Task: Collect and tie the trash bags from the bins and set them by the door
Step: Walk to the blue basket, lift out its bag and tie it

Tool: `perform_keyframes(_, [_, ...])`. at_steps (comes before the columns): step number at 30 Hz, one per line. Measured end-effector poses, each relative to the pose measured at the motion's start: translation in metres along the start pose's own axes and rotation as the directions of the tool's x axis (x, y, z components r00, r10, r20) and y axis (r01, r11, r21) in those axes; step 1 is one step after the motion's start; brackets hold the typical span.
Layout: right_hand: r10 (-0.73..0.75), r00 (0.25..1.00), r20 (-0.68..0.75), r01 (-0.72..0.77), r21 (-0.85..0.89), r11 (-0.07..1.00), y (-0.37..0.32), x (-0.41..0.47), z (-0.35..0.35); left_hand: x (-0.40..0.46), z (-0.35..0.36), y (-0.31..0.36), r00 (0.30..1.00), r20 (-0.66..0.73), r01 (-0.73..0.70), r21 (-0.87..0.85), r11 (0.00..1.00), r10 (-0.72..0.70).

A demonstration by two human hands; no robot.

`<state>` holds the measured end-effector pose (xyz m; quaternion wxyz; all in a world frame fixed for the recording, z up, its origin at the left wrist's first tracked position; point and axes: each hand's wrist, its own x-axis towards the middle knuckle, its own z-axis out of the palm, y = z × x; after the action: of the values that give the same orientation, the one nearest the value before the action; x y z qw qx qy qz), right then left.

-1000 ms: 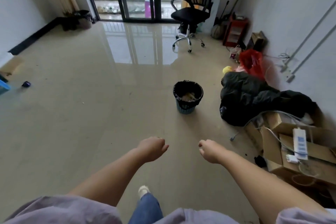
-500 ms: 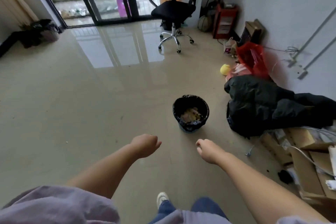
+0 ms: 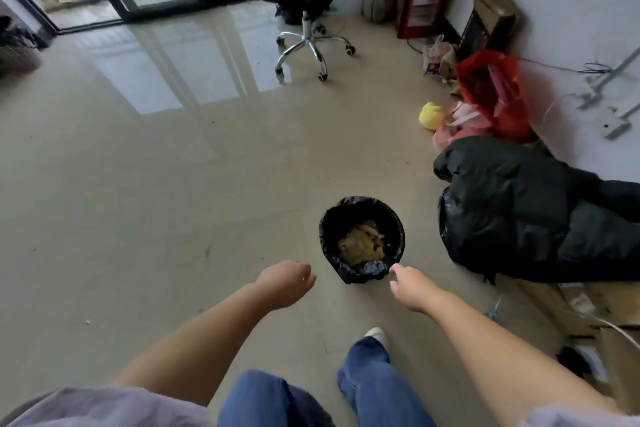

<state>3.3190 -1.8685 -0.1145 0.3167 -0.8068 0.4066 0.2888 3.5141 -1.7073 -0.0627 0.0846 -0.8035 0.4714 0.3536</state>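
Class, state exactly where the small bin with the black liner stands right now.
In the head view the bin stands on the tiled floor, right of centre, just beyond both hands and left of the black coat heap by the wall.

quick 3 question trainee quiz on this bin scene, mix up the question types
1. True or false: the black plastic bag lining the small round bin is already tied.
2. What lies inside the bin? A) yellowish scraps B) glass bottles C) nothing
3. Fill in: the left hand and right hand are holding ____.

Key: 1 false, its mouth is folded open over the rim. 2 A. 3 nothing.
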Motion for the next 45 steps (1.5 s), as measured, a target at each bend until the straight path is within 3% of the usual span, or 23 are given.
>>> perform_keyframes(4, [0.064,0.998,-0.011,-0.064,0.039,0.997,0.003,0.096,0.001,0.098,0.010,-0.026,1.000,0.010,0.010,-0.070,0.998,-0.009])
perform_keyframes(7, [0.262,0.964,-0.044,-0.256,0.117,0.960,0.021,0.179,0.023,0.185,0.043,-0.047,0.999,0.031,0.028,-0.095,0.995,-0.025])
perform_keyframes(11, [0.497,0.850,-0.173,-0.460,0.217,0.861,0.055,0.273,0.076,0.293,0.100,-0.072,0.993,-0.022,0.109,-0.241,0.964,-0.118])
perform_keyframes(14, [0.660,0.737,-0.143,-0.582,0.362,0.728,0.079,0.323,0.125,0.355,0.146,-0.084,0.976,0.008,0.208,-0.321,0.924,-0.217])
perform_keyframes(17, [0.683,0.680,-0.265,-0.467,0.562,0.683,0.094,0.360,0.153,0.411,0.186,-0.100,0.975,0.069,0.217,-0.492,0.843,-0.211])
perform_keyframes(19, [0.613,0.647,-0.453,-0.325,0.563,0.760,0.098,0.383,0.140,0.447,0.199,-0.107,0.988,0.016,0.116,-0.720,0.684,-0.151])
perform_keyframes(21, [0.477,0.677,-0.561,-0.207,0.476,0.855,0.095,0.409,0.109,0.480,0.197,-0.112,0.973,-0.115,-0.004,-0.873,0.487,-0.199])
perform_keyframes(23, [0.405,0.688,-0.603,-0.119,0.456,0.882,0.086,0.446,0.075,0.512,0.177,-0.122,0.942,-0.220,-0.118,-0.923,0.366,-0.252])
perform_keyframes(25, [0.405,0.689,-0.601,-0.073,0.498,0.864,0.068,0.482,0.056,0.536,0.153,-0.137,0.910,-0.296,-0.214,-0.935,0.283,-0.290])
perform_keyframes(27, [0.394,0.713,-0.579,-0.009,0.555,0.832,0.044,0.508,0.050,0.550,0.133,-0.158,0.866,-0.356,-0.273,-0.925,0.265,-0.352])
perform_keyframes(29, [0.398,0.735,-0.549,0.038,0.619,0.785,0.023,0.521,0.052,0.548,0.127,-0.176,0.858,-0.302,-0.252,-0.952,0.173,-0.414])
perform_keyframes(30, [0.400,0.748,-0.529,0.046,0.643,0.764,0.015,0.525,0.055,0.541,0.128,-0.183,0.886,-0.211,-0.206,-0.977,0.058,-0.414])
perform_keyframes(32, [0.386,0.776,-0.499,0.083,0.687,0.722,0.004,0.527,0.065,0.524,0.139,-0.196,0.954,-0.034,-0.094,-0.977,-0.189,-0.298])
perform_keyframes(33, [0.376,0.779,-0.502,0.124,0.710,0.693,0.002,0.529,0.070,0.517,0.146,-0.200,0.976,0.010,-0.046,-0.966,-0.254,-0.216])
perform_keyframes(36, [0.358,0.765,-0.535,0.267,0.770,0.580,0.006,0.535,0.075,0.505,0.165,-0.198,0.999,0.038,0.030,-0.973,-0.231,-0.030])
perform_keyframes(38, [0.322,0.831,-0.453,0.303,0.855,0.421,0.008,0.536,0.073,0.499,0.170,-0.184,0.999,0.033,0.039,-0.978,-0.205,0.030])
perform_keyframes(40, [0.252,0.918,-0.307,0.239,0.934,0.265,0.011,0.534,0.073,0.491,0.173,-0.168,0.999,0.034,0.042,-0.975,-0.218,0.042])
perform_keyframes(45, [0.092,0.988,-0.120,0.090,0.955,0.281,0.027,0.519,0.080,0.479,0.174,-0.153,0.997,0.071,0.075,-0.960,-0.268,0.025])
